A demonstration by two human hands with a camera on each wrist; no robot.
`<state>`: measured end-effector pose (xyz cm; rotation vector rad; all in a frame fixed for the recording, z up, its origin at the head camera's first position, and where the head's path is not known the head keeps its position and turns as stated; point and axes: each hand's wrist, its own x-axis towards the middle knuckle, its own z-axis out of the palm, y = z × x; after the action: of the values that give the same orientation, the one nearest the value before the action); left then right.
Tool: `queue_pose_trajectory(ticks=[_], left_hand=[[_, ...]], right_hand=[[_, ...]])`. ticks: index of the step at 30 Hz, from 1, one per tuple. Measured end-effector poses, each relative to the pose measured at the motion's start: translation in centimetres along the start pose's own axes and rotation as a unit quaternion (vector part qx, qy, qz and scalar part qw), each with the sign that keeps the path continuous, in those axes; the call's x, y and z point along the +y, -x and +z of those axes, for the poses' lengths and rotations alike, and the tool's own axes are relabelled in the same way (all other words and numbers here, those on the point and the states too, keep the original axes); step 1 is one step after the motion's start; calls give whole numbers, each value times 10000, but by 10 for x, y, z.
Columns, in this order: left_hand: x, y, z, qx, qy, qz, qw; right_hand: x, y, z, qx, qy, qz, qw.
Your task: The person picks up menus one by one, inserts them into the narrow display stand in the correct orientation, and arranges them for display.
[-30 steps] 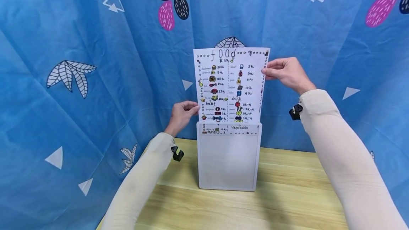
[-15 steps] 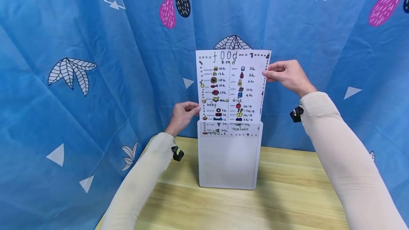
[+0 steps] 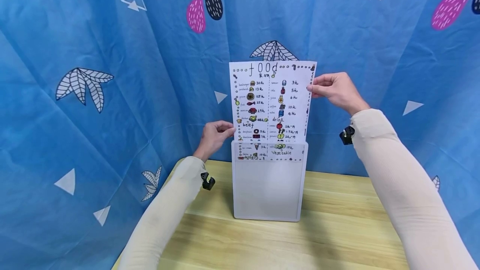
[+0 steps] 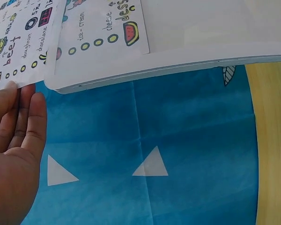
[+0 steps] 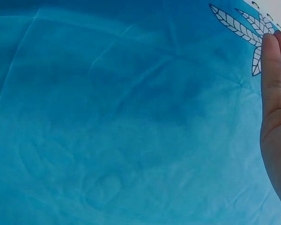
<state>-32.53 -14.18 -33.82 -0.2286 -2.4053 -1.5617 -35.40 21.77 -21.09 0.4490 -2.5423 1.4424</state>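
A white paper menu, hand-lettered "food" with small coloured drawings and prices, stands upright in the middle of the head view. Its lower strip sits behind the clear front of a white-framed display stand, which stands on the table. My left hand pinches the menu's left edge just above the stand's top corner. Higher up, my right hand pinches the right edge between thumb and fingers. In the left wrist view, the left hand has its thumb on the paper's front. The right wrist view catches only part of the right hand.
A pale wood-grain table lies under the stand. Blue patterned curtain hangs behind and along the left side, close to the table's back edge.
The menu has slid slightly down into the stand, its lower drawings now behind the clear front. Both hands have kept their grip, the right one sinking a little with the paper.
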Motion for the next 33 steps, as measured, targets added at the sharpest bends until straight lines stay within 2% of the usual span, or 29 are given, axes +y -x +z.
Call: queue_pose_trajectory(ticks=[9,19,26,33], left_hand=[[-3,1,1,-7,-111,-73,9999],[-5,2,2,-19,-24,-10,10000],[-1,0,0,-13,161,2,9999],[6,-6,-1,172,310,158,9992]], right_hand=[[4,1,3,-70,13,31,10000],[9,2,3,-124,13,-16,9999],[10,3,5,-124,45,-8,9999],[8,5,5,-194,74,-18,9998]])
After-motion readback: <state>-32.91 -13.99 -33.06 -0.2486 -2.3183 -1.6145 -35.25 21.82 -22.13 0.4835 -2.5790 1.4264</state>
